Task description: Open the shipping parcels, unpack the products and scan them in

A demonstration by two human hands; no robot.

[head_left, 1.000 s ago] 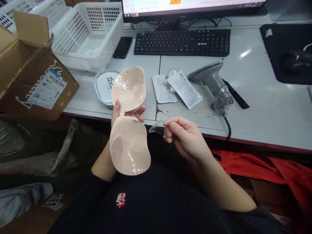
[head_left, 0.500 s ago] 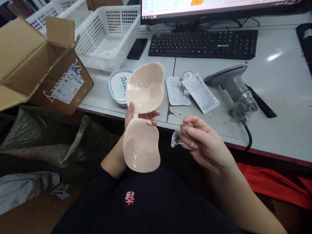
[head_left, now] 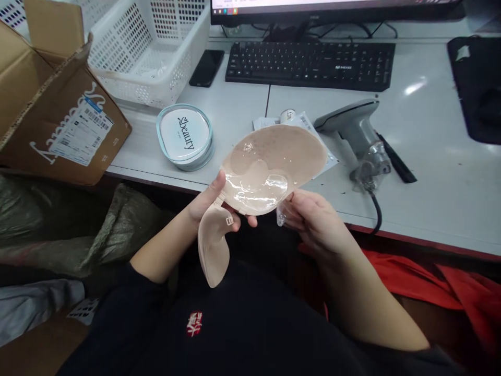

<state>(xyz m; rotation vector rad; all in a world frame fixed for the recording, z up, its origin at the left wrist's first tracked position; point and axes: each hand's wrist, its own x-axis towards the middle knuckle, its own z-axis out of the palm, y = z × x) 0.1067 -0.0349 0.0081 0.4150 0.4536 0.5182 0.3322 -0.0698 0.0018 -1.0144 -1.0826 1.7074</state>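
Observation:
My left hand (head_left: 207,201) is closed on a beige stick-on bra (head_left: 282,151) near its middle clasp. One cup lies tilted up with its glossy inner side facing me, while the other cup (head_left: 213,250) hangs below the hand. My right hand (head_left: 319,216) is pinched at the raised cup's lower right edge. Clear plastic film (head_left: 281,215) pokes out from its fingers, which partly hide it. Behind the raised cup lie a printed sachet (head_left: 331,159), partly covered, and a small white roll-shaped item (head_left: 288,115).
A round "beauty" case (head_left: 183,133) stands left on the desk. Farther left are an opened cardboard box (head_left: 78,130) and a white basket (head_left: 164,83). A phone (head_left: 206,68), keyboard (head_left: 313,65), barcode scanner (head_left: 360,136), black knife-like tool (head_left: 397,159) and mouse pad (head_left: 477,89) are also there.
The bra's upper cup has swung right and down toward my right hand, and the lower cup has turned edge-on. My right hand has come to the cup's edge. The view has shifted slightly.

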